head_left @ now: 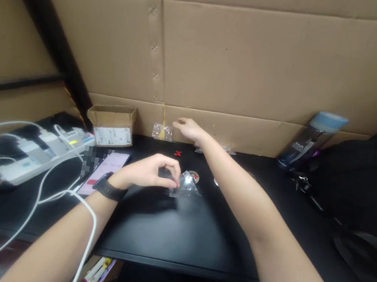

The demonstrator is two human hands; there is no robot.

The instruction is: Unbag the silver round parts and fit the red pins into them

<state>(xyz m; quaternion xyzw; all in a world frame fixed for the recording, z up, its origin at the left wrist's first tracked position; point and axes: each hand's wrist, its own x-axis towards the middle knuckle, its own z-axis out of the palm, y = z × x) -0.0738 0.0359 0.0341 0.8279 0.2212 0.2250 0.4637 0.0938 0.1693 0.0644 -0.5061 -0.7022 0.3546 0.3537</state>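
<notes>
My left hand (154,171), with a black watch on the wrist, rests on the black desk (172,235) with its fingers pinched on a small clear plastic bag (186,184) that holds something small. My right hand (187,128) is stretched far forward to the cardboard wall, fingers extended flat and apart, just right of another small clear bag (161,131) at the desk's back edge. A tiny red item (178,154) lies on the desk between the two hands.
A small open cardboard box (113,124) stands at back left. A phone (104,172), a white power strip (44,152) and white cables (55,195) lie left. A blue-capped water bottle (310,140) and a black bag (365,191) sit right. Pens (97,275) show below the desk edge.
</notes>
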